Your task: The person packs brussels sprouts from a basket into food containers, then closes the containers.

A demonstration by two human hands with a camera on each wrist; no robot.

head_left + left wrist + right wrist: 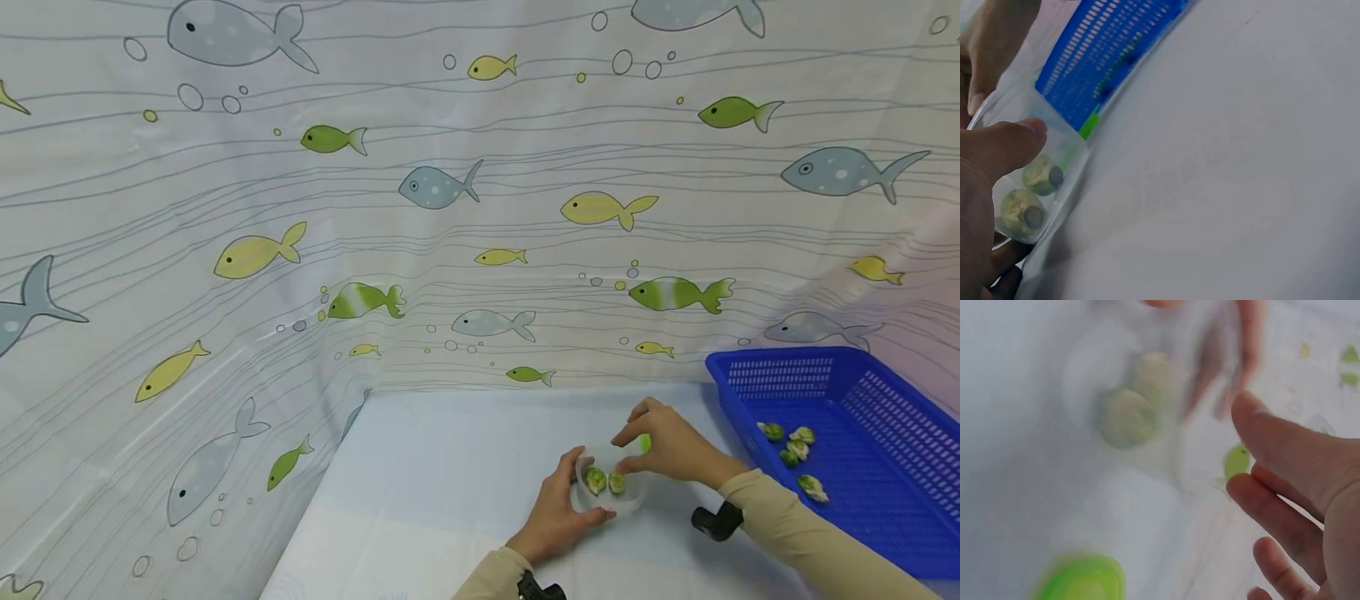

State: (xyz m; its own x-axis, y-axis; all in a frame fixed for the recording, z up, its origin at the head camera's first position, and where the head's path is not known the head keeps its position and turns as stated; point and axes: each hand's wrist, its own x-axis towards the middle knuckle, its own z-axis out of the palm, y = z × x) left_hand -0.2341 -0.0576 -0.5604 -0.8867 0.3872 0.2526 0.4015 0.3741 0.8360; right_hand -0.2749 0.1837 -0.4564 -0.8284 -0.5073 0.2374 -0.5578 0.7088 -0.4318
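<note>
A clear plastic container [630, 502] stands on the white table with two Brussels sprouts [596, 480] inside it. My left hand [557, 515] grips the container's near left side, thumb on one wall and fingers round the other. Over the container's right side is my right hand [671, 442], its fingers loosely bent. The right wrist view shows nothing between that hand's thumb and fingertips [1250, 487]. Something bright green, perhaps a lid [1088, 578], lies near the container, partly covered by the right hand in the head view.
To the right is a blue perforated basket [885, 467] with several loose sprouts [812, 487] along its left side. A fish-patterned curtain [420, 250] hangs behind and to the left of the white tabletop [427, 467].
</note>
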